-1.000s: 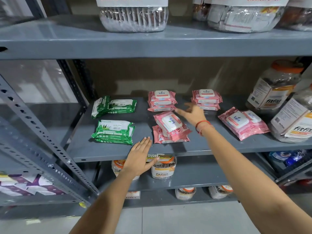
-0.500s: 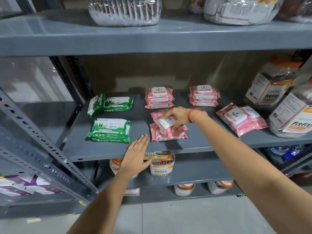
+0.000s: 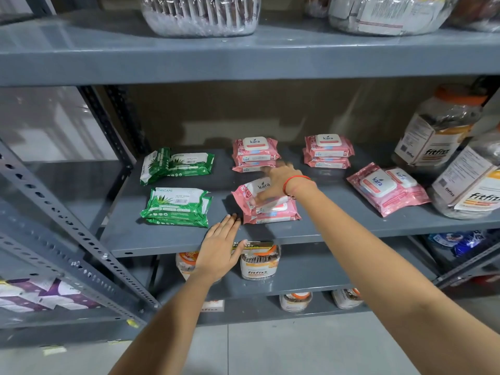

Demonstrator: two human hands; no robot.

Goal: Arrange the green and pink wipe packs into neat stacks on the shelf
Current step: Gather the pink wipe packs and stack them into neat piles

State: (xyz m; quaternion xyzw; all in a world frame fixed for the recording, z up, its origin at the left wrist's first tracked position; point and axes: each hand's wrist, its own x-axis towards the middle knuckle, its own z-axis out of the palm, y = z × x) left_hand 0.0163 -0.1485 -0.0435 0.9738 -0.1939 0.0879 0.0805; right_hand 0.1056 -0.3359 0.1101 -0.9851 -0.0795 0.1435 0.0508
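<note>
On the grey middle shelf (image 3: 173, 239) my right hand (image 3: 276, 185) grips the top pink wipe pack (image 3: 250, 194) of the front pink pile (image 3: 273, 213) and tilts it up. My left hand (image 3: 220, 247) lies flat and open at the shelf's front edge, just left of that pile. Two neat pink stacks stand at the back: one in the middle (image 3: 254, 154) and one to its right (image 3: 327, 151). Two loose pink packs (image 3: 387, 188) lie askew at the right. A green stack (image 3: 177, 205) sits front left. More green packs (image 3: 176, 165) lie behind it, one on its side.
Large fitfizz jars (image 3: 438, 131) (image 3: 470, 182) crowd the shelf's right end. Clear tubs (image 3: 200, 14) sit on the shelf above. Smaller jars (image 3: 259, 262) stand on the lower shelves. A perforated grey upright (image 3: 67, 234) slants across the left.
My right hand came back from the rear pink stacks, landed on the front pink pile and now has its top pack tilted up. My left hand stayed at the shelf edge.
</note>
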